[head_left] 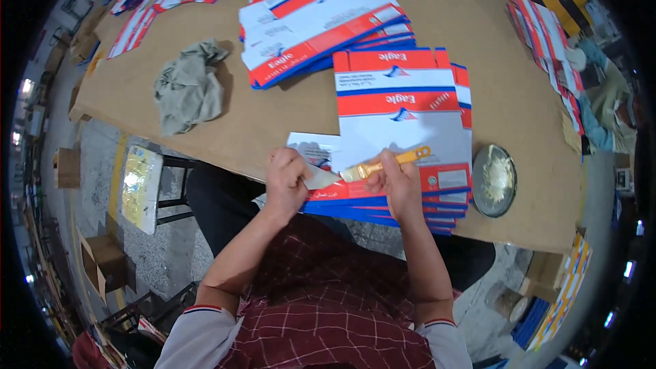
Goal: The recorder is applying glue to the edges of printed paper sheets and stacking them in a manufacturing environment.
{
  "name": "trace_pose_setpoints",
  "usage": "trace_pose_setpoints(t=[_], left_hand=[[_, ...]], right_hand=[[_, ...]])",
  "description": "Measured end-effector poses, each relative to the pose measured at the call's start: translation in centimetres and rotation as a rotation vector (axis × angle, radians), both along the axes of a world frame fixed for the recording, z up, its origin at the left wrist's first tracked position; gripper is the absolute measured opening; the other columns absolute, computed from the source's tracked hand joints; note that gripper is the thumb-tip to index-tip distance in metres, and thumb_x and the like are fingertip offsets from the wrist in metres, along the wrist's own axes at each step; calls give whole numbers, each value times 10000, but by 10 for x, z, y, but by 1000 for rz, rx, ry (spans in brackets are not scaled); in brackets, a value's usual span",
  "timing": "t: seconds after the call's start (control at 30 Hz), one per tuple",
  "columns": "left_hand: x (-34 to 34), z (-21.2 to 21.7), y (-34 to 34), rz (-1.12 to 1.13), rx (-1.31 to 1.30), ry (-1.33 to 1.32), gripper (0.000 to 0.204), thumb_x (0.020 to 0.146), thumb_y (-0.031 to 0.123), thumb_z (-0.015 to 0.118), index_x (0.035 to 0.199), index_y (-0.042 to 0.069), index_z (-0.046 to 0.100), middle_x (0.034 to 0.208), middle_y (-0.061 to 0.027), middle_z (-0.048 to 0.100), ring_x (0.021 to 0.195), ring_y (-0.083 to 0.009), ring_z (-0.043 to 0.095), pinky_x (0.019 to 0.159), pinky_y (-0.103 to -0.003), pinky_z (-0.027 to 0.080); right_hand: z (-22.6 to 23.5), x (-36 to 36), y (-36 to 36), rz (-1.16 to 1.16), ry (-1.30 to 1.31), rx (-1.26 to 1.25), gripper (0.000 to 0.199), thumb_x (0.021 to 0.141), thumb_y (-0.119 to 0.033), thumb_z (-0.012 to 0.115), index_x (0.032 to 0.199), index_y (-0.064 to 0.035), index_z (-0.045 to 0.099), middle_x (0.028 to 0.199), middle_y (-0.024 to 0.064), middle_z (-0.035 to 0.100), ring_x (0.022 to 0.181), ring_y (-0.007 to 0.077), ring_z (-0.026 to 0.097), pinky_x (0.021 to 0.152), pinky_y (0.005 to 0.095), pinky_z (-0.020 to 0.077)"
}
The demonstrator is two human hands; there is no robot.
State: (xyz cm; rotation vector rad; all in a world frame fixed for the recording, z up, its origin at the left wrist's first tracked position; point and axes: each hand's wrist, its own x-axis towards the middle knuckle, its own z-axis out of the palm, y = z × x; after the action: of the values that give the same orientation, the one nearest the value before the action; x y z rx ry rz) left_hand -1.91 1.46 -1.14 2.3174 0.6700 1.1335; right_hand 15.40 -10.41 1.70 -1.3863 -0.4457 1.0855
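Left hand: the left hand [285,179] is curled, fingers pressed down on the near flap of the top carton blank [400,119], right at the table's front edge.
Right hand: the right hand [398,181] pinches a yellow-handled brush [383,166], bristles pointing left toward the left hand.
Stack: flat red, white and blue blanks overhang the brown table [478,34] edge slightly.
Dish: a round glue dish [495,180] sits just right of the stack.
Open room: bare board between the grey rag [188,87] and the stack; a 2nd pile [321,17] lies farther back.
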Motion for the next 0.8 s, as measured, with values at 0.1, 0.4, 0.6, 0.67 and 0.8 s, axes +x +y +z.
trace_pose_setpoints(t=[0.1, 0.4, 0.6, 0.67, 0.8], left_hand=[[0, -3, 1, -16, -19, 5, 211, 483, -108, 535, 609, 43, 460, 693, -85, 460, 731, -270, 496, 700, -353, 371], [-2, -5, -11, -33, -55, 5, 219, 502, -131, 527, 620, 42, 463, 700, -89, 452, 747, -272, 491, 709, -343, 370], [2, -10, -6, -42, -93, -10, 228, 505, -139, 520, 619, 43, 445, 693, -88, 453, 756, -277, 493, 693, -345, 377], [4, -7, -1, -33, -71, -10, 230, 504, -140, 518, 617, 43, 438, 693, -89, 453, 756, -277, 493, 690, -346, 378], [-5, -4, -2, -9, -54, -17, 233, 495, -125, 534, 613, 54, 444, 699, -89, 469, 759, -284, 496, 691, -357, 385]], right_hand=[[-2, -2, -2, -58, 10, 11, 359, 931, -311, 431, 866, 15, 566, 594, 56, 545, 523, 95, 522, 549, 214, 453], [1, -5, -10, 135, -215, -37, 394, 940, -342, 403, 889, 9, 572, 622, 60, 559, 557, 85, 542, 544, 201, 446], [-2, 8, -7, 89, -27, -46, 393, 932, -329, 427, 862, 25, 580, 618, 64, 568, 537, 86, 546, 513, 205, 443], [-5, 10, -4, -37, 98, 16, 396, 924, -326, 448, 842, 35, 587, 613, 63, 576, 518, 92, 552, 489, 205, 438], [3, 0, 0, -6, -67, 4, 399, 919, -312, 452, 773, 33, 592, 603, 64, 577, 522, 105, 549, 504, 231, 440]])
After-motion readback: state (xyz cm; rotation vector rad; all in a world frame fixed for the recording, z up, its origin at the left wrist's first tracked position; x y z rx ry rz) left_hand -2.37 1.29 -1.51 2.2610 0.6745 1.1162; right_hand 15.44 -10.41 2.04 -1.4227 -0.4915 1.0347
